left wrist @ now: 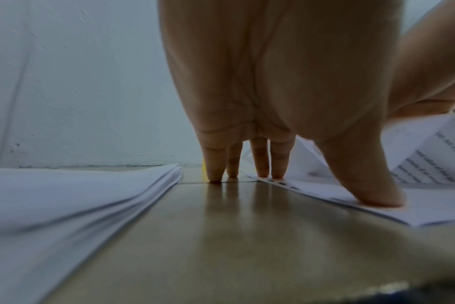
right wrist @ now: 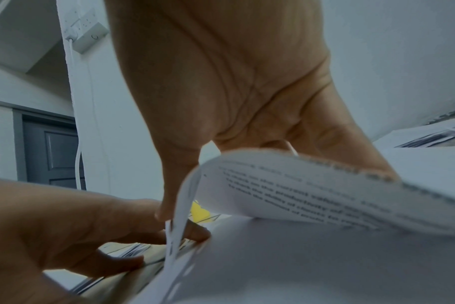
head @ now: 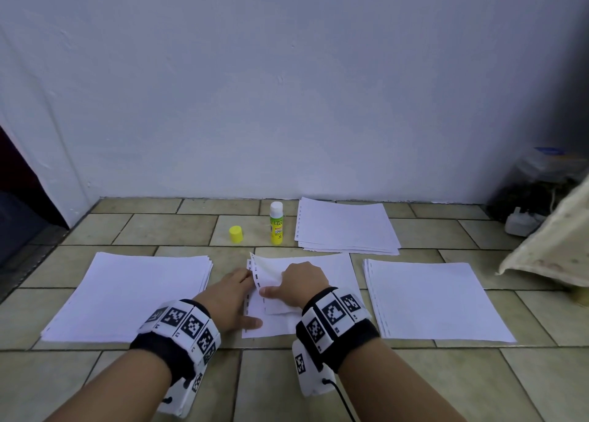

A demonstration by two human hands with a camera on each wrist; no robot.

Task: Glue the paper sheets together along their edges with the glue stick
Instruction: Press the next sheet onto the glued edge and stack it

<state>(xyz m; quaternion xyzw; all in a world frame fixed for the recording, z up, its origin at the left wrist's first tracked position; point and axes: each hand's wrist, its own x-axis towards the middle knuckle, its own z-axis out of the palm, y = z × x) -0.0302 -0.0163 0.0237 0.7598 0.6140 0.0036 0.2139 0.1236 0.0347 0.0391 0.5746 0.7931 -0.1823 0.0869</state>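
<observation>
Two punched paper sheets lie in the middle of the tiled floor. My right hand (head: 299, 284) pinches the top sheet (head: 267, 271) and curls its punched left edge up off the lower sheet (head: 334, 268). The right wrist view shows the lifted sheet (right wrist: 299, 185) with print on its underside and my right hand (right wrist: 185, 164) with its thumb against it. My left hand (head: 236, 297) lies flat with straight fingers beside that edge. Its thumb (left wrist: 372, 189) presses on the lower sheet (left wrist: 429, 209). The uncapped glue stick (head: 276, 223) stands by the wall, its yellow cap (head: 236, 233) to the left.
Paper stacks lie at the left (head: 134, 294), the right (head: 430, 300) and the back right (head: 345, 227). A white plug (head: 522, 224) and dark clutter sit in the right corner, with a pale cloth (head: 557, 246) hanging over. A white wall (head: 287, 86) stands behind.
</observation>
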